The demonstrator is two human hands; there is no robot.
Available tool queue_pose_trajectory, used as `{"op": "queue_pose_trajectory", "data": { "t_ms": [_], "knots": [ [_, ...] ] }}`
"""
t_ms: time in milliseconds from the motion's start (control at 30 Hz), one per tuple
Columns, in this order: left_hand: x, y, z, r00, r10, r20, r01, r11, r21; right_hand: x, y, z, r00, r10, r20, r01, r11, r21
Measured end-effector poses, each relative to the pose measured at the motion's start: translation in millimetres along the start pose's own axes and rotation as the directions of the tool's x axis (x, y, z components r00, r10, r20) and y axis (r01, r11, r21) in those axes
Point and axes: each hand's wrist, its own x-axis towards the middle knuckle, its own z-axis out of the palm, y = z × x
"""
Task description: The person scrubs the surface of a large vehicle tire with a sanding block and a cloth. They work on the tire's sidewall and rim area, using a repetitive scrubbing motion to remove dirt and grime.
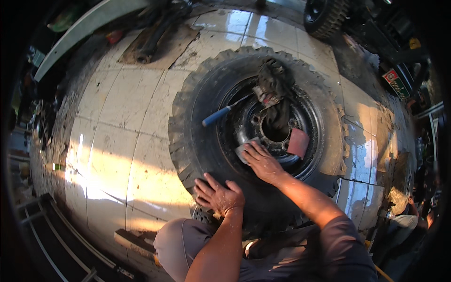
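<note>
A large knobbly tyre (197, 136) on a black steel wheel rim (242, 129) lies flat on the floor before me. My right hand (262, 162) presses a grey piece of sandpaper (240, 153) against the rim, its fingers close together over the sheet. My left hand (220, 195) rests on the near left of the tyre, fingers spread, with nothing in it. A reddish piece of sandpaper (298, 143) lies on the rim to the right of the hub hole. A blue-handled tool (217, 116) leans across the rim's left side. Dark crumpled cloth (276, 77) drapes over the far side.
Cream floor tiles (112, 103) surround the tyre. Greasy metal parts lie on cardboard (181, 40) at the far left. A vehicle wheel (324, 19) stands at the far right. Metal framing (56, 235) is at the lower left, and another person (404, 223) is partly visible at right.
</note>
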Motion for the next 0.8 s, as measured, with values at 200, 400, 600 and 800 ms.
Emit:
{"op": "queue_pose_trajectory", "data": {
  "t_ms": [200,400,600,800],
  "knots": [
    [-1,-1,1,1.000,-0.012,0.020,0.013,0.999,-0.045,-73,21,-20,0.972,-0.027,0.236,0.042,0.997,-0.061],
    [-2,4,4,0.999,-0.019,0.026,0.021,0.998,-0.052,14,14,-1,0.999,0.022,-0.029,-0.020,0.999,0.047],
    [0,5,0,0.999,-0.024,0.035,0.026,0.998,-0.058,107,34,3,0.964,0.206,-0.169,-0.213,0.977,-0.020],
    [0,1,1,0.999,-0.025,0.029,0.027,0.997,-0.070,46,2,11,0.996,0.075,-0.042,-0.074,0.997,0.025]
  ]
}}
